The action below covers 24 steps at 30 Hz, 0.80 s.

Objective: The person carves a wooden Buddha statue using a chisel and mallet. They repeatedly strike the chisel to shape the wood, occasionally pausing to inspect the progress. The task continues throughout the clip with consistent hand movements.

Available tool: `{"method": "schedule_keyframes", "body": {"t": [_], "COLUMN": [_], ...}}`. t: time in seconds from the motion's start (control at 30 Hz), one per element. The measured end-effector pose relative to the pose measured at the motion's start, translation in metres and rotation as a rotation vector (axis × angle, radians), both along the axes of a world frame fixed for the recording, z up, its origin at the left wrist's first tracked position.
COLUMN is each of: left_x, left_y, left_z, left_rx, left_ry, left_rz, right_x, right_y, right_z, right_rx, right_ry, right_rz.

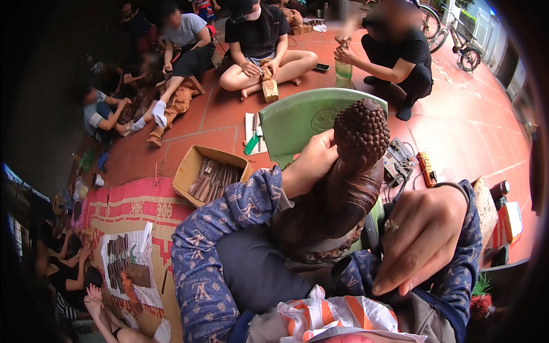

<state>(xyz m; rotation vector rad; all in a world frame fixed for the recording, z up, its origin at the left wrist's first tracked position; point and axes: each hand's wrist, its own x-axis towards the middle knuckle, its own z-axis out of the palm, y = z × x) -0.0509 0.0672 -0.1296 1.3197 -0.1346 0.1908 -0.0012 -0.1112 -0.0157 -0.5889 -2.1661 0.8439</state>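
A dark brown carved wooden Buddha statue (337, 200) with a knobbly curled head stands between my legs, tilted slightly, against a green plastic chair (303, 117). My left hand (313, 163) is closed on the statue's side just below the head, its fingertips hidden behind the wood. Close to the camera, on the statue's right, is my right hand (426, 234), apart from the wood. A ring shows on it. Its fingers are curled and pressed together, pointing down toward my lap; whatever they hold, if anything, is hidden. An orange-and-white striped cloth or bag (343, 314) lies in my lap.
A cardboard box (189, 171) of carving tools sits at left, near more tools on white paper (146, 240) over a pink mat (137, 203). A grey electrical unit (398, 160) and power strip (426, 170) lie right. Several people sit around, one holding a wooden carving (269, 88).
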Motion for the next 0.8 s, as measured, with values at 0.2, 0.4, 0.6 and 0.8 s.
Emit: {"method": "schedule_keyframes", "body": {"t": [0.2,0.4,0.6,0.8], "left_x": [0.005,0.0,-0.008,-0.005], "left_y": [0.002,0.006,0.006,0.008], "left_z": [-0.005,-0.014,-0.012,-0.022], "left_rx": [0.023,0.114,0.113,-0.037], "left_ry": [0.034,0.011,0.172,0.083], "left_rz": [-0.006,0.031,-0.024,-0.009], "right_x": [0.188,0.307,0.297,0.314], "right_y": [0.041,0.076,0.058,0.006], "right_z": [0.018,-0.077,-0.165,-0.206], "right_rx": [0.121,-0.214,-0.495,-0.248], "right_ry": [0.355,0.325,0.185,-0.805], "right_rz": [-1.016,-1.727,-1.703,-1.755]}}
